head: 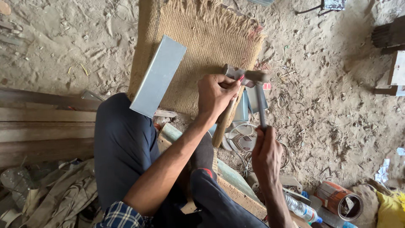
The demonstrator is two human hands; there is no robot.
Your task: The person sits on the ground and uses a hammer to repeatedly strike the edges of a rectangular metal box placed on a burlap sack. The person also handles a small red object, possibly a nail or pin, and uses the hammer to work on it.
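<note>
While our left hand (217, 95) is gripping the heavy hammer (247, 76) near its head, our right hand (265, 152) is pinching a stiff chisel (260, 105) low.

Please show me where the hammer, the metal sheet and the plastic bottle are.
hammer (249, 76): head view, on its metal head, above the left hand (217, 95).
metal sheet (158, 76): head view, middle of its flat face.
plastic bottle (300, 208): head view, on its clear body.
</note>
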